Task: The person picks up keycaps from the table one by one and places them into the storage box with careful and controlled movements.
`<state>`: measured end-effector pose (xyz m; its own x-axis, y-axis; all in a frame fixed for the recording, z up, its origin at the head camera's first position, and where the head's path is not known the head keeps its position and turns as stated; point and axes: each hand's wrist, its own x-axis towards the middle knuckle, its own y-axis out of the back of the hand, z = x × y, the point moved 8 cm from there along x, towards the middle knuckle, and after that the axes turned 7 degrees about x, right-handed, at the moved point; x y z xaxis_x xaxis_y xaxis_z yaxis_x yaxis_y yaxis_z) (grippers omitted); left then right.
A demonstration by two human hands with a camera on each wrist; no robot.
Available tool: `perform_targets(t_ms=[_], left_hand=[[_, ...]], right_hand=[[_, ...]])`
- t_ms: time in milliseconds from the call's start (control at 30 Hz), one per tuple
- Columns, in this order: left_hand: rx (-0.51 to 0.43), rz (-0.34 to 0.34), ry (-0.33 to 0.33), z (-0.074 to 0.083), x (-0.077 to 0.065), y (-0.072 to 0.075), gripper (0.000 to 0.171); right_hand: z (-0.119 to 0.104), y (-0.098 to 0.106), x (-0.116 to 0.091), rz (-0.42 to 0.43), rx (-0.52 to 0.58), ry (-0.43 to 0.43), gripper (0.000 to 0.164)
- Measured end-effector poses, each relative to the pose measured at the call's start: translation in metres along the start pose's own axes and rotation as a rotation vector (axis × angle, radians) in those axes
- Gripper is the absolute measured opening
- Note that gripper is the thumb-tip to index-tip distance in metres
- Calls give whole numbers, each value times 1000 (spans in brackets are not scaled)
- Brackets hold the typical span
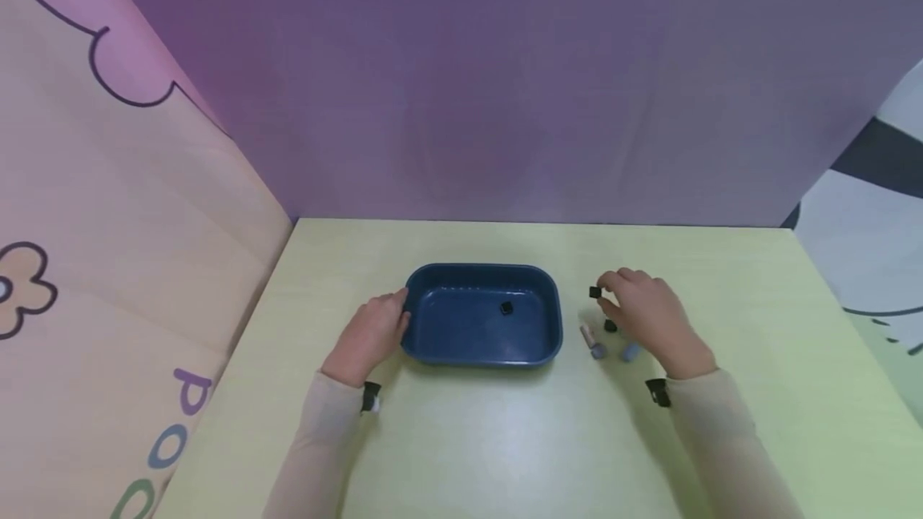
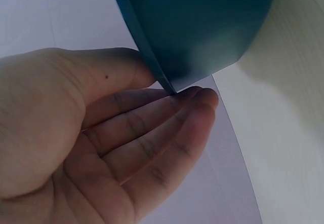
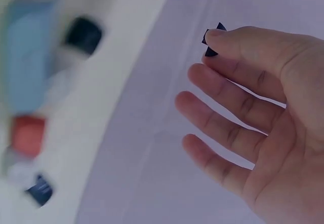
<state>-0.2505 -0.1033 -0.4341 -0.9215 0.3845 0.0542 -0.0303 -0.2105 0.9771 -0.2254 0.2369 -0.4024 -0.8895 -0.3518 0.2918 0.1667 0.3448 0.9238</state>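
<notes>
Plain purple backdrop (image 1: 505, 86), pale yellow-green tabletop (image 1: 771, 311), flower-printed sheet (image 1: 122, 207) at left, soft glare (image 1: 515, 443)

1. The left arm (image 1: 310, 447) and right arm (image 1: 728, 443) reach forward, light sleeves (image 1: 335, 407) down to the wrists, hands well apart.
2. The left hand (image 1: 369, 336) grips, thumb (image 2: 109, 72) opposite its bent fingers (image 2: 172, 160), which lie close together.
3. The right hand (image 1: 652, 319) pinches between thumb (image 3: 253, 44) and index finger (image 3: 248, 75); its other three fingers (image 3: 217, 125) are spread, slightly bent.

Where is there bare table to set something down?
Bare table: nearside of the blue tray, between the sleeves; also between the left hand and patterned drape. Crowded: right of the tray, small pieces near the right hand.
</notes>
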Motion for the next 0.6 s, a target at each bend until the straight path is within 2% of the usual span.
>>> perform_targets(t_ms=[100, 233, 367, 600], left_hand=[[1, 0, 3, 0, 0, 1, 41], [1, -10, 15, -2, 1, 1, 42], [0, -19, 19, -2, 2, 1, 42], [-1, -16, 9, 0, 2, 1, 41]], right_hand=[[-18, 4, 9, 35, 13, 53, 21], [-34, -3, 20, 4, 21, 76, 21], [-46, -12, 28, -26, 18, 90, 21], [-60, -20, 34, -12, 9, 129, 22]])
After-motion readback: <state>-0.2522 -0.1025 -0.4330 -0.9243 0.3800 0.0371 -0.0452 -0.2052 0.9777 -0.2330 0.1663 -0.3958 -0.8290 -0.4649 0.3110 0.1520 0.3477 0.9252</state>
